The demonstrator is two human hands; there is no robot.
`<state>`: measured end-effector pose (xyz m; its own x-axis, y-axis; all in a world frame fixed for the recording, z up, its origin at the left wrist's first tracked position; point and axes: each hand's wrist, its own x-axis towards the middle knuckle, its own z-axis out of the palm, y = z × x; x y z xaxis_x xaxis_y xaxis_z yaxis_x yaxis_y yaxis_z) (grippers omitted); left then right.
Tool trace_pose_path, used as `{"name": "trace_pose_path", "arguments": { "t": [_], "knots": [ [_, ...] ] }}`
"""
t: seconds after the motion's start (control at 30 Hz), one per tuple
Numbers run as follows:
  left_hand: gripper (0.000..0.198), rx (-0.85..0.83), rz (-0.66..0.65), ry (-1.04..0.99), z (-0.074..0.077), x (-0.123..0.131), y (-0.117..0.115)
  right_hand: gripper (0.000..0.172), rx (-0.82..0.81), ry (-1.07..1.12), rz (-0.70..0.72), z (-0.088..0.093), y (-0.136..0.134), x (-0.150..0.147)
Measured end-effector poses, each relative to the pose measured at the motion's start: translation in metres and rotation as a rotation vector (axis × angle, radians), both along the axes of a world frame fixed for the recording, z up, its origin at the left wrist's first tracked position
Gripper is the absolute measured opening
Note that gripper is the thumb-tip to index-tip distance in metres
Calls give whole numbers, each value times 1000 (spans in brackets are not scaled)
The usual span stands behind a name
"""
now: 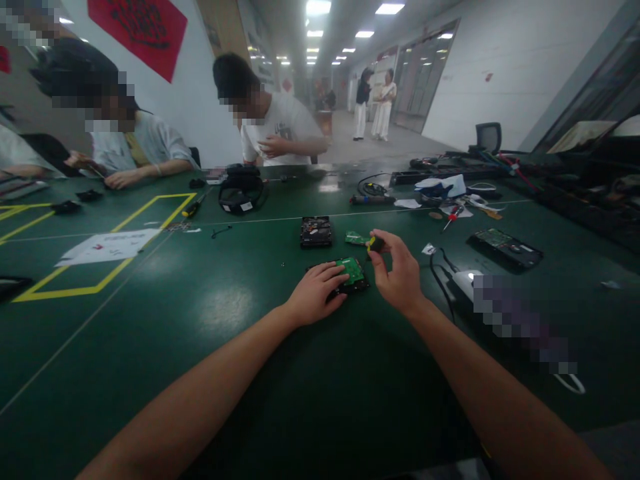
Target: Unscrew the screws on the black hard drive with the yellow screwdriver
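Note:
A hard drive with a green circuit board point(354, 272) on top lies on the green table in front of me. My left hand point(316, 293) rests on its near left side, fingers spread flat over the board. My right hand point(399, 272) is closed around a small screwdriver with a black and yellow handle point(375, 244), held upright over the drive's right edge. A second black drive point(316, 231) lies a little farther back, with a loose green board point(357, 238) beside it.
Another drive point(504, 245) and a white cabled device point(463, 280) lie to the right. A headset point(241, 189), tools and cables clutter the far side. Yellow tape marks point(100, 280) and papers point(113, 244) are at left. Two seated people work opposite.

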<state>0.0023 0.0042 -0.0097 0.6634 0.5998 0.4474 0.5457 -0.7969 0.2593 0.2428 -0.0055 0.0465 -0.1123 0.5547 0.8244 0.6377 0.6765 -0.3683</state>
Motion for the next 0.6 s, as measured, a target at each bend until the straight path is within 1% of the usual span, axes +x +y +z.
{"name": "trace_pose_path", "arguments": {
  "t": [0.1, 0.2, 0.3, 0.47, 0.6],
  "knots": [
    [47, 9, -3, 0, 1, 0, 0, 44, 12, -2, 29, 2, -1, -1],
    [47, 15, -1, 4, 2, 0, -1, 40, 48, 0, 11, 5, -2, -2],
    [47, 17, -5, 9, 1, -1, 0, 37, 45, 6, -6, 4, -1, -1],
    [47, 16, -8, 5, -1, -1, 1, 53, -33, -8, 31, 1, 0, 1],
    [48, 18, -11, 2, -1, -1, 1, 54, -16, -41, 27, 2, -2, 0]
  ]
}}
